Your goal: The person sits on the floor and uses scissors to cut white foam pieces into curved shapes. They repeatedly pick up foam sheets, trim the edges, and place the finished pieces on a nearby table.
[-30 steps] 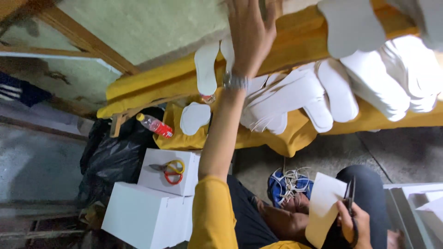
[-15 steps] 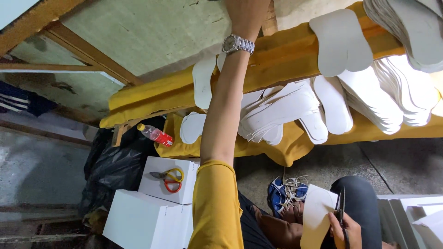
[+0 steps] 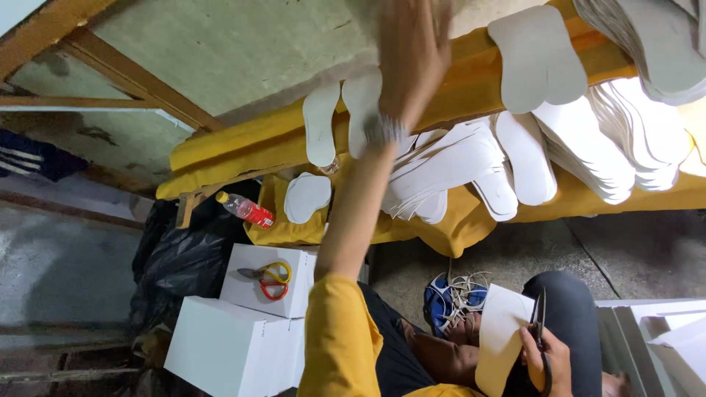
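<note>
The head view looks down first on the right hand (image 3: 543,360) near the lap, closed around dark scissors (image 3: 540,323) and a white cut-out sheet (image 3: 501,338) pinched against them. Just beyond lie a blue shoe with white laces (image 3: 452,301) on the floor and two white boxes (image 3: 243,331), the upper one carrying yellow-and-red scissors (image 3: 268,276). A red-labelled plastic bottle (image 3: 246,209) lies beside a black bag (image 3: 176,257). Farther off, the left hand (image 3: 412,51) is raised over the yellow-draped counter (image 3: 243,143), blurred, so I cannot tell whether it is open or grips anything. Many white insole shapes (image 3: 537,59) already lie spread and stacked on that counter, so the cutting looks well advanced, with the one sheet in hand not yet laid out.
</note>
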